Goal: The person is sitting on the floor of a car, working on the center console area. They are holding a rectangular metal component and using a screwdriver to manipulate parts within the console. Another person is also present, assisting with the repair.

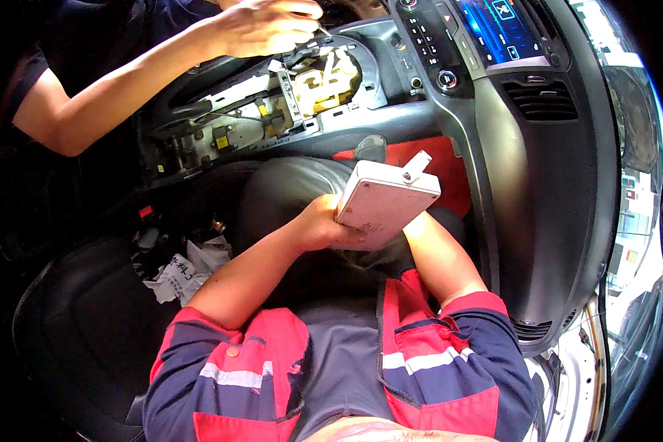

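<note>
Over my lap I hold a flat white rectangular case (390, 206), scuffed and dirty on its broad face, with a small white tab (418, 167) sticking out at its far end. My left hand (328, 225) grips its left side, with the thumb lying along the near edge. The right forearm (446, 258) runs up behind the case, so my right hand and its fingers are hidden. What the case is for, and its other face, I cannot see.
Beyond my knees lies an opened car centre console (302, 110) with exposed brackets and wiring. A co-worker's hand (272, 28) reaches over it with a thin tool. The dashboard (552, 169) with a lit screen (501, 29) borders my right. Crumpled white packaging (180, 276) lies at the left seat.
</note>
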A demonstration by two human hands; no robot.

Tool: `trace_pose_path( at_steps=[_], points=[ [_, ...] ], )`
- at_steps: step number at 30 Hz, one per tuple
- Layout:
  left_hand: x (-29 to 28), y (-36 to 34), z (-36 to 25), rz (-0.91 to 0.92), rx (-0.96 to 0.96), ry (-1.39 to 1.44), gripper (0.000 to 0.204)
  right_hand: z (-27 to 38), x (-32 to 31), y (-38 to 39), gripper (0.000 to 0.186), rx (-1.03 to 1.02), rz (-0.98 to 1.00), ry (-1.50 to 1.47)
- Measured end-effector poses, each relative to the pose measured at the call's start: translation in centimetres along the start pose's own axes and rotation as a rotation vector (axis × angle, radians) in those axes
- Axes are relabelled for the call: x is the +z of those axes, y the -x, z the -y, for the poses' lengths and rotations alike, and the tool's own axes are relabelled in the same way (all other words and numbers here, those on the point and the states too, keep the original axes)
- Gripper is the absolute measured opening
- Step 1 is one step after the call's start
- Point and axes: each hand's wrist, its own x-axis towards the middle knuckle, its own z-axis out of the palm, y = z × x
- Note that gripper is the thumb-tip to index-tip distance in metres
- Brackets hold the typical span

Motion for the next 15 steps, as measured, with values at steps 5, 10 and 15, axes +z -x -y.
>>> trace_pose_path(
  at_steps=[5,10,15],
  points=[
    [-0.06,-0.27,0.54,0.008,0.021,0.118,0.045,-0.05,-0.06,-0.53,0.045,-0.023,0.0,0.025],
    [-0.15,-0.35,0.57,0.016,-0.005,0.066,0.049,0.09,0.02,-0.36,0.045,-0.03,0.002,0.049],
    [-0.21,-0.5,0.49,0.035,-0.009,0.049,0.05,0.02,-0.04,0.16,0.045,-0.029,0.012,0.066]
  ],
)
